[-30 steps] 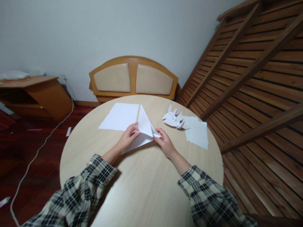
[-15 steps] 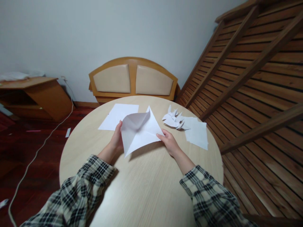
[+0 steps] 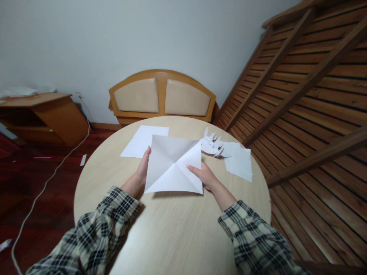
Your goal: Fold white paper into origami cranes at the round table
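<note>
Holding a creased white paper sheet (image 3: 172,168) between both hands, the person keeps it opened out over the middle of the round bench (image 3: 174,233), a shadow falling under its near edge. Crease lines run diagonally to a meeting point near its middle. The left hand (image 3: 142,168) grips the left edge, thumb upright along it; its other fingers are mostly hidden, so their exact set cannot be told. The right hand (image 3: 207,177) pinches the right edge, thumb flat on the front face and the remaining fingers tucked largely out of sight behind. Beyond the left hand lies a flat white sheet (image 3: 143,138), partly covered in view by the creased one. To the right, pointed folded-paper pieces (image 3: 211,146) sit bunched together, touching some loose paper sheets (image 3: 241,161) that overlap near the bench's right rim. Plaid sleeves (image 3: 114,214) cover both forearms. A padded headboard (image 3: 161,95) stands behind the bench.
</note>
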